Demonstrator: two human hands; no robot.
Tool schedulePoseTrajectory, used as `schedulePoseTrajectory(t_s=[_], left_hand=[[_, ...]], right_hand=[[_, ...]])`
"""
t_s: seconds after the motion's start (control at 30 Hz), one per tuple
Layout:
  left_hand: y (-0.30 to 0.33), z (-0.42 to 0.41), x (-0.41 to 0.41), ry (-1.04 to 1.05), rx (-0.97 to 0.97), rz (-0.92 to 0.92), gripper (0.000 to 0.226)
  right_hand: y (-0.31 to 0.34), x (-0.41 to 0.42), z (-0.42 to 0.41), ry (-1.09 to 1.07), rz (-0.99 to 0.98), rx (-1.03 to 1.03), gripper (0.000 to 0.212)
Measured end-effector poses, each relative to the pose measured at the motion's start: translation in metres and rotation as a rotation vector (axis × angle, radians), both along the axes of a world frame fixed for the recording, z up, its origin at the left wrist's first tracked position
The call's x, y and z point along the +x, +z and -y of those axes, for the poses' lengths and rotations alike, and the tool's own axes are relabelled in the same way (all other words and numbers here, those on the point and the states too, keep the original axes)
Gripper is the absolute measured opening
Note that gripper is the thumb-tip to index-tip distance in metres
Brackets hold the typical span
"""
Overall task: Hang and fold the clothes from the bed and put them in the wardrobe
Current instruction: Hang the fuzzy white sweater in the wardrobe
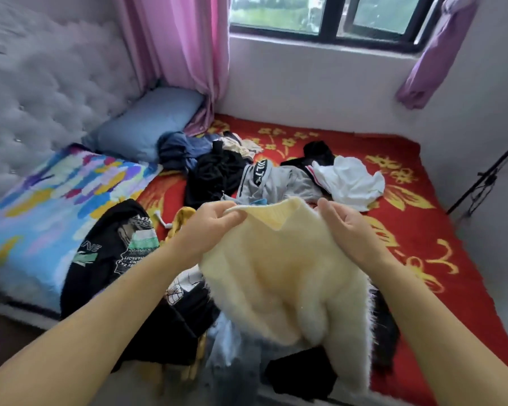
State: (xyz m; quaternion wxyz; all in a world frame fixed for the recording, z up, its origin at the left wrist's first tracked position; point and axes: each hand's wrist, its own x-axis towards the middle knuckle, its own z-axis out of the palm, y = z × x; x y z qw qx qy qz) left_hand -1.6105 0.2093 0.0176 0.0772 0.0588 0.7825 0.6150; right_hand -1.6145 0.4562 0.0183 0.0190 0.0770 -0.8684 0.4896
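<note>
I hold up a fluffy cream-yellow sweater (285, 276) over the bed. My left hand (208, 227) pinches its ribbed edge at the left, and my right hand (346, 227) grips the edge at the right, so the sweater hangs down between my arms. Beneath and around it lie other clothes: a black printed T-shirt (109, 253), a black garment (214, 171), grey shorts (276, 180), a white top (352, 180), a dark blue piece (179, 148) and a yellow item (182, 218). The wardrobe is not in view.
The bed has a red blanket with yellow flowers (417, 230) and a colourful sheet (41, 206). A blue pillow (147, 121) leans at the tufted headboard (41, 83). Pink curtain (182, 54), window (329, 16) and a black stand (487, 177) border the bed.
</note>
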Motion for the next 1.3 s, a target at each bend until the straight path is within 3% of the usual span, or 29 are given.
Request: schedulePoseTrajectory(t_s=[0.13, 0.2, 0.3, 0.43, 0.63, 0.73, 0.83, 0.93, 1.03, 1.13, 1.2, 1.23, 1.3], left_hand=[[0.017, 0.001, 0.061, 0.179, 0.145, 0.085, 0.021], [0.017, 0.003, 0.091, 0.284, 0.218, 0.118, 0.025], [0.016, 0.008, 0.135, 0.425, 0.354, 0.165, 0.023], [0.018, 0.023, 0.189, 0.604, 0.559, 0.206, 0.024], [0.024, 0.067, 0.269, 0.73, 0.588, 0.212, 0.013], [0.031, 0.1, 0.317, 0.7, 0.565, 0.209, 0.013], [0.041, 0.14, 0.373, 0.73, 0.582, 0.205, 0.013], [0.042, 0.189, 0.441, 0.776, 0.322, 0.186, 0.014], [0.034, 0.231, 0.503, 0.79, -0.265, 0.21, 0.023], [0.013, 0.268, 0.548, 0.863, -0.77, 0.424, 0.015], [-0.001, 0.297, 0.586, 0.966, -0.863, 0.612, 0.022], [-0.003, 0.307, 0.596, 1.037, -0.707, 0.623, 0.024], [-0.001, 0.33, 0.624, 1.296, -0.051, 0.488, 0.022]], right_hand=[[0.008, 0.033, 0.02, 0.182, -0.026, 0.017, 0.077], [0.008, 0.051, 0.037, 0.267, -0.083, 0.013, 0.068], [0.008, 0.077, 0.072, 0.447, -0.136, 0.072, 0.037], [0.01, 0.118, 0.127, 0.747, -0.021, 0.3, 0.072], [0.018, 0.179, 0.2, 0.885, -0.022, 0.418, 0.009], [0.019, 0.215, 0.241, 0.927, -0.098, 0.356, 0.022], [0.022, 0.246, 0.285, 0.892, -0.019, 0.17, 0.019], [0.036, 0.285, 0.336, 0.927, 0.01, -0.007, 0.02], [0.047, 0.333, 0.383, 1.037, -0.024, -0.072, 0.018], [0.046, 0.366, 0.418, 1.091, -0.034, -0.127, 0.019], [0.046, 0.388, 0.446, 1.106, -0.005, -0.182, 0.021], [0.048, 0.393, 0.454, 1.106, 0.02, -0.209, 0.024], [0.047, 0.415, 0.485, 1.164, 0.034, -0.194, 0.03]])
